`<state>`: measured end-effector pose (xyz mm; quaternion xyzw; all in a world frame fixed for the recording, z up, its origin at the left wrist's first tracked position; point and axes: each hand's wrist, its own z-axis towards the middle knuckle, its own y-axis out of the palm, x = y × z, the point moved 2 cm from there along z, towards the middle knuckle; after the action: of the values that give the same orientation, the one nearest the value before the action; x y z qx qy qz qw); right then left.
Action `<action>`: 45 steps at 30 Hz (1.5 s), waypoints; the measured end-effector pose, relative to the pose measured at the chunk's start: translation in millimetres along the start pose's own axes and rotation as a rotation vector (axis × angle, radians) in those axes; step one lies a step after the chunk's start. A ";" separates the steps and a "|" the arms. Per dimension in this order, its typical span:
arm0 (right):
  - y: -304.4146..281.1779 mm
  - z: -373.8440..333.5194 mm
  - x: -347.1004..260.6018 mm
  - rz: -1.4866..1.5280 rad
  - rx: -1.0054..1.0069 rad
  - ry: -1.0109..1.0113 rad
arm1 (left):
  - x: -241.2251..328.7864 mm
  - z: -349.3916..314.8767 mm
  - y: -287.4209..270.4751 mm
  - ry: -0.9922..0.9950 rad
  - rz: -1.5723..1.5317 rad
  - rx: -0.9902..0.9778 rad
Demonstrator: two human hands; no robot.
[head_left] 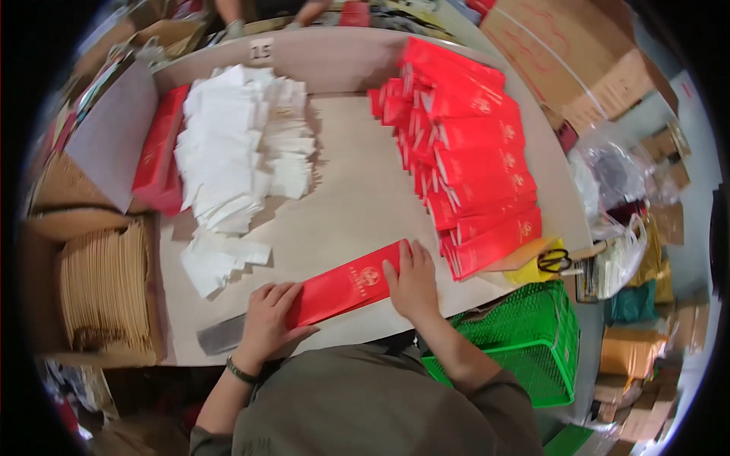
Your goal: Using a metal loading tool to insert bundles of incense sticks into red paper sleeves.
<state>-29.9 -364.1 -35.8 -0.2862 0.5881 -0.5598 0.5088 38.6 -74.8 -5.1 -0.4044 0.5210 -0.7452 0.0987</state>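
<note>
A long red paper sleeve (346,284) with a gold emblem lies slantwise at the table's near edge. My left hand (266,318) holds its left end, fingers over the top and thumb along the near side. From beneath that hand a flat grey strip (220,334) sticks out to the left; whether it sits inside the sleeve I cannot tell. My right hand (414,283) grips the sleeve's right end, the thumb on its face and the fingers at its end edge.
White folded papers (224,152) are heaped at left, red sleeves (483,163) at right. A carton of brown envelopes (103,285) stands left, near a red box (161,148). Black scissors (553,261) lie by yellow material at the right edge, above a green basket (525,342). Low walls border the table.
</note>
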 end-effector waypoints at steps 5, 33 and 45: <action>-15.8 22.6 -11.1 0.078 -0.057 -0.079 | 9.8 10.6 8.3 0.001 -0.058 0.003; -5.7 -11.4 -193.4 0.338 -0.415 -0.995 | -166.6 -182.4 -164.0 -0.804 0.143 0.744; 11.2 -14.3 -151.8 0.489 -0.438 -0.978 | -77.1 -111.8 -52.9 -0.541 -0.462 0.080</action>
<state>7.9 -218.9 -6.3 -0.4657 0.4359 -0.0944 0.7643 24.6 70.1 -12.9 -0.6899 0.3416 -0.6335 0.0777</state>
